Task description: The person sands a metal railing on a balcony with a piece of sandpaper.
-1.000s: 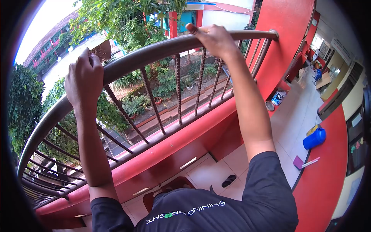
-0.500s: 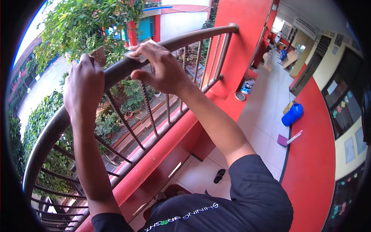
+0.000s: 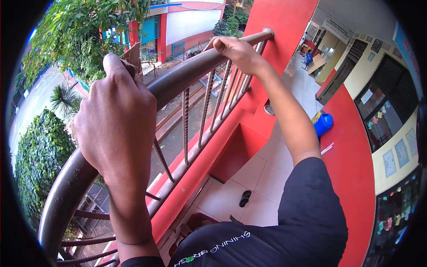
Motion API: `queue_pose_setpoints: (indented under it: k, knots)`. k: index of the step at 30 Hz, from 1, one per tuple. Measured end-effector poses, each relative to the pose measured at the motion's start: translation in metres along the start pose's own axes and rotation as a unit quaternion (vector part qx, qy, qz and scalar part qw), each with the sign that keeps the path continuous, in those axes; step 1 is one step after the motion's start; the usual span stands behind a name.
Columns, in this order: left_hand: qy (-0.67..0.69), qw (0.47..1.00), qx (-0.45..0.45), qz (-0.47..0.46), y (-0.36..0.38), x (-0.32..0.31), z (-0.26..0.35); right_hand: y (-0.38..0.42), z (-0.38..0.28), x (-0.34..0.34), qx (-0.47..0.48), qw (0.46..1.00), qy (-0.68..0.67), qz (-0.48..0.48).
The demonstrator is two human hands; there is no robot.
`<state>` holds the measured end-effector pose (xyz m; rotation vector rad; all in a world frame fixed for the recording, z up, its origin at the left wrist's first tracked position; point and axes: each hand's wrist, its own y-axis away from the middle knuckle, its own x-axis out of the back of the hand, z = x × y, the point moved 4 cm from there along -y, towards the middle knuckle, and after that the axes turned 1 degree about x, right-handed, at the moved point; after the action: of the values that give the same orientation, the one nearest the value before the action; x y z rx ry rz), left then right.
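Observation:
A thick dark brown handrail curves from the lower left up to a red pillar. My left hand is large in the foreground, closed over the rail. A stiff brown piece of sandpaper sticks up beyond its thumb side. Farther along, near the pillar end, my right hand is curled over the top of the rail, thumb towards me. A thin pale edge of a sheet, seemingly sandpaper too, shows at its far side; the rest is hidden under the fingers.
Ribbed metal bars run from the rail to a red ledge. A black slipper lies on the tiled floor. A blue container stands by the red wall. The red pillar rises at the rail's far end.
My right hand has slid along the rail away from me towards the pillar. My left hand appears closer and larger, still on the rail with the sandpaper. The view has shifted.

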<state>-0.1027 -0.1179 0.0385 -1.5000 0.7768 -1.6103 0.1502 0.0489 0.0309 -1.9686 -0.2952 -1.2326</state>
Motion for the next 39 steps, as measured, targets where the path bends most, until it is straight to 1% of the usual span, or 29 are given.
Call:
queue_pose_setpoints:
  k: [2, 3, 4, 6, 7, 8, 10, 11, 12, 14, 16, 18, 19, 20, 21, 22, 24, 25, 26, 28, 29, 30, 31, 32, 34, 35, 36, 38, 39]
  knots:
    - [0.002, 0.985, 0.08, -0.151, -0.002, 0.0, 0.001, 0.009, -0.065, -0.015, 0.105, 0.994, -0.026, 0.01]
    - [-0.012, 0.989, 0.071, -0.132, -0.001, 0.0, 0.001, 0.008, -0.064, -0.013, 0.104, 0.994, -0.04, -0.003]
    - [-0.012, 0.988, 0.071, -0.134, 0.0, 0.0, 0.002, -0.001, -0.036, -0.002, 0.092, 0.99, -0.073, -0.077]
    - [-0.015, 0.99, 0.074, -0.118, 0.0, 0.001, 0.002, -0.015, 0.036, 0.013, -0.078, 0.989, 0.056, -0.115]
    - [-0.015, 0.991, 0.069, -0.117, -0.001, 0.0, 0.002, -0.016, 0.048, 0.016, -0.079, 0.993, -0.026, -0.089]
    - [-0.014, 0.99, 0.071, -0.117, -0.001, 0.001, 0.002, -0.017, 0.038, 0.014, -0.079, 0.992, -0.025, -0.09]
    - [-0.001, 0.989, 0.066, -0.134, -0.003, 0.001, 0.002, -0.018, -0.025, 0.002, 0.019, 0.991, -0.011, -0.133]
    - [-0.001, 0.992, 0.062, -0.108, -0.002, 0.0, 0.002, -0.011, -0.08, -0.007, 0.053, 0.989, -0.047, -0.13]
    - [-0.003, 0.992, 0.065, -0.105, -0.001, -0.001, 0.0, -0.009, -0.093, -0.014, 0.09, 0.992, 0.013, -0.082]
    - [0.025, 0.994, 0.056, -0.095, 0.0, 0.001, 0.0, -0.023, -0.053, 0.004, 0.026, 0.984, -0.104, -0.141]
    - [0.019, 0.992, 0.064, -0.111, -0.003, 0.002, 0.001, -0.026, 0.024, 0.026, -0.071, 0.987, 0.027, -0.14]
    - [0.014, 0.991, 0.063, -0.117, -0.002, 0.001, 0.001, -0.03, 0.019, 0.031, -0.124, 0.976, -0.066, -0.166]
    - [0.014, 0.991, 0.066, -0.116, -0.002, 0.001, 0.001, -0.031, 0.012, 0.022, -0.084, 0.981, -0.03, -0.174]
    - [0.008, 0.991, 0.067, -0.115, -0.002, 0.001, 0.001, -0.03, -0.02, 0.004, -0.043, 0.982, 0.005, -0.182]
    - [0.004, 0.991, 0.069, -0.115, -0.001, 0.001, 0.002, -0.023, -0.081, -0.007, 0.07, 0.985, -0.02, -0.156]
    - [0.002, 0.991, 0.07, -0.115, -0.002, 0.0, 0.002, -0.021, -0.094, -0.01, 0.065, 0.982, 0.059, -0.165]
    - [0.004, 0.994, 0.058, -0.096, 0.0, 0.001, 0.002, -0.036, -0.051, -0.001, 0.009, 0.98, -0.079, -0.184]
    - [0.004, 0.994, 0.055, -0.097, 0.0, 0.001, 0.001, -0.038, -0.015, 0.007, -0.079, 0.974, 0.004, -0.21]
    - [0.0, 0.994, 0.054, -0.098, -0.001, 0.001, 0.0, -0.039, -0.01, 0.018, -0.085, 0.978, 0.047, -0.185]
    - [0.002, 0.993, 0.054, -0.107, 0.0, 0.0, 0.002, -0.035, 0.003, 0.023, -0.151, 0.976, -0.005, -0.155]
    - [0.005, 0.993, 0.051, -0.105, 0.0, 0.001, 0.002, -0.029, 0.004, 0.016, -0.101, 0.982, -0.025, -0.158]
    - [0.005, 0.994, 0.047, -0.102, -0.001, 0.001, 0.002, -0.024, -0.026, 0.003, -0.05, 0.985, -0.047, -0.159]
    - [0.019, 0.991, 0.058, -0.122, -0.002, -0.001, 0.001, -0.014, -0.056, -0.007, 0.028, 0.987, -0.095, -0.123]
    - [0.015, 0.989, 0.056, -0.136, -0.001, -0.005, 0.0, 0.0, -0.089, -0.007, 0.076, 0.992, -0.051, -0.081]
    - [-0.006, 0.998, 0.025, -0.064, 0.003, -0.007, -0.002, 0.01, -0.079, -0.021, 0.152, 0.975, -0.158, 0.041]
    - [-0.029, 0.997, 0.027, -0.072, 0.004, -0.009, -0.002, 0.012, -0.053, -0.019, 0.144, 0.98, -0.071, 0.115]
    - [-0.03, 0.996, 0.022, -0.08, 0.004, -0.01, -0.002, 0.018, -0.028, -0.014, 0.048, 0.992, -0.026, 0.117]
    - [-0.041, 0.997, 0.003, -0.068, 0.007, -0.011, -0.003, 0.031, 0.017, -0.029, 0.062, 0.955, -0.056, 0.283]
    - [-0.024, 0.998, -0.015, -0.052, 0.01, -0.011, -0.003, 0.036, -0.008, -0.042, 0.144, 0.916, 0.003, 0.374]
